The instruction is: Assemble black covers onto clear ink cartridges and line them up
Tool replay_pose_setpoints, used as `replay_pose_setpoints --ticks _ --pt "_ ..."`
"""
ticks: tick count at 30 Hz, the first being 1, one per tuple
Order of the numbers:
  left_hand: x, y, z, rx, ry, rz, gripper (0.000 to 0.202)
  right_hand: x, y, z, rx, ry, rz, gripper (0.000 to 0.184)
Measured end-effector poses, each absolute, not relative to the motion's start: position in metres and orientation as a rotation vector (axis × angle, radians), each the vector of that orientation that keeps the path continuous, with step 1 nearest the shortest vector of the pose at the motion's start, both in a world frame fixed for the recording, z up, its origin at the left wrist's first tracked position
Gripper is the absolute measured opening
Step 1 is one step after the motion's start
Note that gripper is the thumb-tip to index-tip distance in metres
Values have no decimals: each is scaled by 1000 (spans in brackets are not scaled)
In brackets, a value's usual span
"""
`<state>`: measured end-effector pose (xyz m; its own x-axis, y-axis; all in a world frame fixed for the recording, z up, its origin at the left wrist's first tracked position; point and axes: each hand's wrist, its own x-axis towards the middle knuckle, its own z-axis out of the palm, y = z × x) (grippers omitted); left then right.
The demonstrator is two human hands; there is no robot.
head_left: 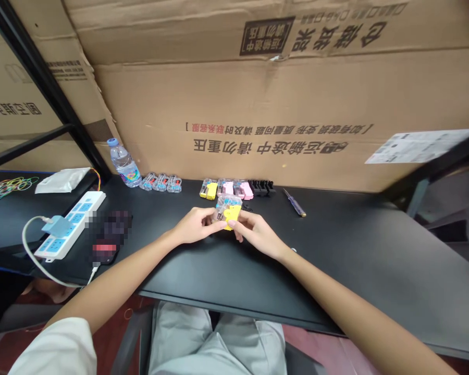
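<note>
Over the middle of the black table, both hands hold up one small clear plastic case with a yellow part (pixel 231 213). My left hand (pixel 197 225) grips its left side, fingers closed and thumb on the lower edge. From the right, my right hand (pixel 260 234) pinches the yellow part, with some fingers hidden behind it. Just beyond the hands stand similar clear cases, one with a yellow part (pixel 208 189) and two with pink parts (pixel 245 190). Next to them lies a row of black plastic parts (pixel 261 187).
Three clear cases (pixel 161 182) stand near a water bottle (pixel 124 162) at the back left. A screwdriver (pixel 294 203) lies to the right. On the left are a power strip (pixel 72 224) and a phone (pixel 108 237) with a cable. Cardboard (pixel 234 99) walls the back.
</note>
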<state>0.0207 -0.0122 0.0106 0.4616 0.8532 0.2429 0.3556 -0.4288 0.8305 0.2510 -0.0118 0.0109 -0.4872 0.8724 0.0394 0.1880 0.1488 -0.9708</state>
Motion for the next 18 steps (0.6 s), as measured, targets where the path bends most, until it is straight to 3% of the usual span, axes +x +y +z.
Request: replay_pose_setpoints --ticks 9,18 --pt "2 -5 19 1891 1023 989 47 266 -2 13 -1045 -1786 1232 50" --pt "19 -14 0 2056 1071 737 31 248 -13 3 -1033 -1861 1170 51"
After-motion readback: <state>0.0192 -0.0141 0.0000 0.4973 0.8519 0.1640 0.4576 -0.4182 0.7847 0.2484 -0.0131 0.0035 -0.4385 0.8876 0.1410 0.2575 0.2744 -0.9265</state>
